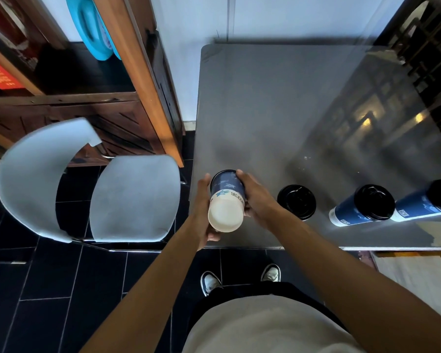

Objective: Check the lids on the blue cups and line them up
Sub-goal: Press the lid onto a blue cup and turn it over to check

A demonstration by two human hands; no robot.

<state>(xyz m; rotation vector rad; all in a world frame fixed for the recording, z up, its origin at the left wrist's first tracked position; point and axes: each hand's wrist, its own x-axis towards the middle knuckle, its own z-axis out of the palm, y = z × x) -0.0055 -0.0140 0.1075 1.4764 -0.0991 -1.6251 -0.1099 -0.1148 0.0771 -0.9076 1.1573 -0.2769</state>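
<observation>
Over the near left corner of the grey table (pixel 265 103), both hands hold one blue cup (pixel 227 197) in the air, tipped so its pale base faces up toward the person and its lidded end points down and away. Left hand (pixel 204 212) wraps the cup's left side, thumb under the base; right hand (pixel 252 197) curls round the right side, fingertips near the dark rim at the far end. Lid on this cup hardly shows from here; cannot tell if it is seated.

Right of the hands, near the table's near edge, three more cups stand in a rough row: one seen almost straight down as a black lid (pixel 296 202), then a second cup (pixel 362 206), then a third cup (pixel 428 202) at the frame's right edge. All three carry black lids. Gaps between them look uneven.

Grey chair (pixel 135 197) sits just left of the table.

Risks, as I judge them:
- Cup is inverted; a loose lid could drop off or let contents out onto table or floor.
- Held cup hangs close to the table's corner; setting it down too near the edge could tip it off.
- Right forearm passes just beside the nearest standing cup; a careless swing could knock it.
</observation>
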